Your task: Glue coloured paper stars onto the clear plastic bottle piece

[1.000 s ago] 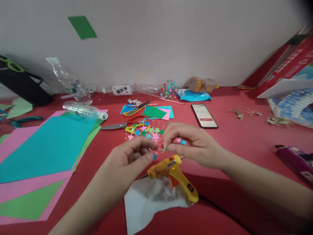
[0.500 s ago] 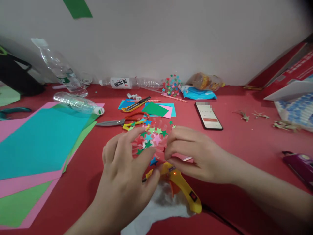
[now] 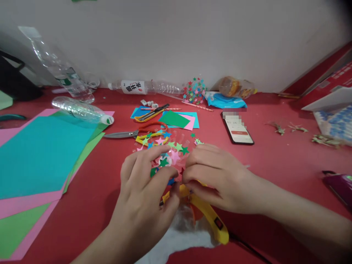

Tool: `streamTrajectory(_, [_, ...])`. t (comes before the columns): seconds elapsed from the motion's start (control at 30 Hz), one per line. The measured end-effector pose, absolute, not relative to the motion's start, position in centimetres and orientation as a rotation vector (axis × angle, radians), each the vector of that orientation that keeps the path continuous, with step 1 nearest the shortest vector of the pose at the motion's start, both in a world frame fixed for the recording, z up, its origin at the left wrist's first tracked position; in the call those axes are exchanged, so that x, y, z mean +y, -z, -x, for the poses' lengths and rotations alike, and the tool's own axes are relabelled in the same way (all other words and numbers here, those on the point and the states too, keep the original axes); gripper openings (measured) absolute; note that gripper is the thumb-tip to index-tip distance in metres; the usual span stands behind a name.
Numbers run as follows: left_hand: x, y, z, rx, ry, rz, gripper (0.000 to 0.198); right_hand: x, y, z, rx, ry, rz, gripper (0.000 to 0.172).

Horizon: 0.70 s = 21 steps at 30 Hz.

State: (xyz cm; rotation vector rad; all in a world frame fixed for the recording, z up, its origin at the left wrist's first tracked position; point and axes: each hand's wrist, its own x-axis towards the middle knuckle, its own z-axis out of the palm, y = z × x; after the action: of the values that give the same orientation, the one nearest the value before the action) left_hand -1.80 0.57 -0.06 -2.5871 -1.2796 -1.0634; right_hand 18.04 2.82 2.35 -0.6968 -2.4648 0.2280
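My left hand (image 3: 143,198) and my right hand (image 3: 217,176) meet over a clear plastic piece covered with small paper stars (image 3: 169,157), fingers curled around it from both sides. Both hands pinch at its near edge, just above the nozzle of a yellow hot glue gun (image 3: 205,216). The glue gun lies on a white tissue (image 3: 178,242) on the red table (image 3: 275,161). Loose coloured stars (image 3: 158,141) are scattered beyond the fingers.
Scissors (image 3: 123,134), a yellow utility knife (image 3: 151,114) and small coloured sheets (image 3: 178,120) lie behind. Large teal, pink and green paper sheets (image 3: 41,157) cover the left. Clear bottles (image 3: 82,112) lie at left and back. A phone (image 3: 238,128) is at right, and a purple object (image 3: 339,185) sits at far right.
Both hands drew closer together and nearer me, closing round the star-covered plastic piece above the glue gun. The view tipped downward a little.
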Motion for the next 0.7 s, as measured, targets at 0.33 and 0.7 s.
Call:
streamTrajectory(0.33, [0.6, 0.2, 1.8, -1.223, 1.1, 2.619, 0.013, 2.7, -1.5, -18.0, -2.474, 0.054, 0.597, 0.025])
streamTrajectory(0.7, [0.5, 0.6, 1.7, -1.26, 1.178, 2.635, 0.017, 2.5, -0.9, -18.5, -2.42, 0.127, 0.501, 0.019])
